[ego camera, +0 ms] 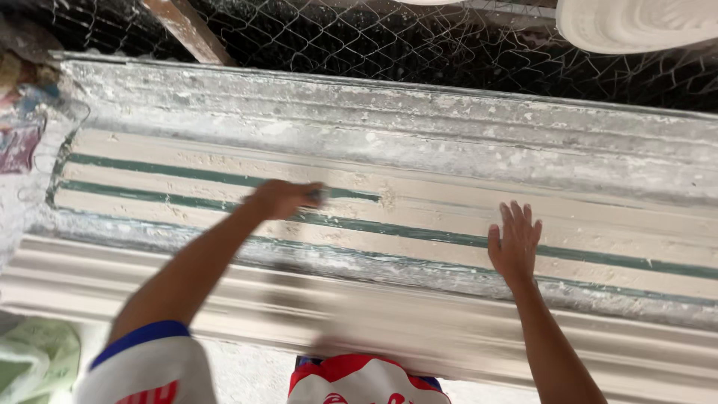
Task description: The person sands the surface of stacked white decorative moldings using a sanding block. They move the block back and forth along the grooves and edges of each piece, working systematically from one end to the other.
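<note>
Standing over a long plaster-crusted moulding form (419, 142), with wire mesh (359, 37) behind it and a white cast piece (636, 22) at upper right. Form's long axis runs left to right, dipping slightly to the right; green stripes (419, 233) follow the same line. My left hand (280, 199) is clenched on a small dark tool (318, 196), too blurred to identify, at the upper stripe. My right hand (514, 243) lies flat, fingers spread, pressing the cream surface.

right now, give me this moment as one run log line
left hand: fist on small tool, on mould | right hand: flat, open on mould
</note>
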